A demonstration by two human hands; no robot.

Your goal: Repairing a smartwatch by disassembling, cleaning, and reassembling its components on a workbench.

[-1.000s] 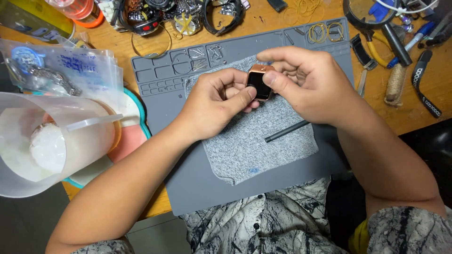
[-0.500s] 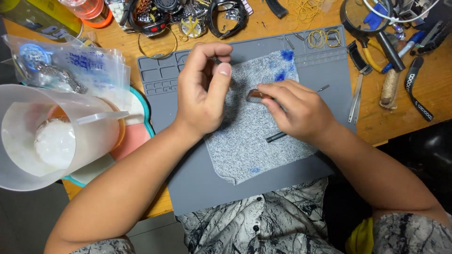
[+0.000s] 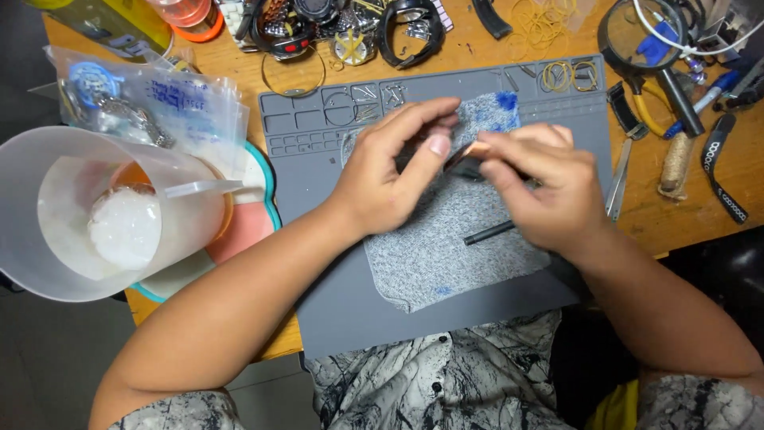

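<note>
My left hand (image 3: 390, 171) and my right hand (image 3: 541, 187) meet over a grey speckled cloth (image 3: 446, 239) that lies on a grey silicone work mat (image 3: 334, 183). Between the fingers of both hands is a small watch case (image 3: 469, 155) with a copper-coloured rim and a dark face, mostly hidden by my fingers. My left thumb and fingers pinch its left side; my right fingers close over its right side. A thin black pin-like tool (image 3: 489, 233) lies on the cloth just below my right hand.
A translucent plastic jug (image 3: 103, 215) stands at the left on a pink and teal tray (image 3: 255, 207). Plastic bags (image 3: 143, 103) lie behind it. Watches and straps (image 3: 350, 24) crowd the back. Pliers, a magnifier (image 3: 637, 36), tweezers (image 3: 617, 191) and pens sit at the right.
Both hands have shifted on the cloth while working the watch case. A second ago the case's dark face showed between the hands; now my fingers cover most of it.
</note>
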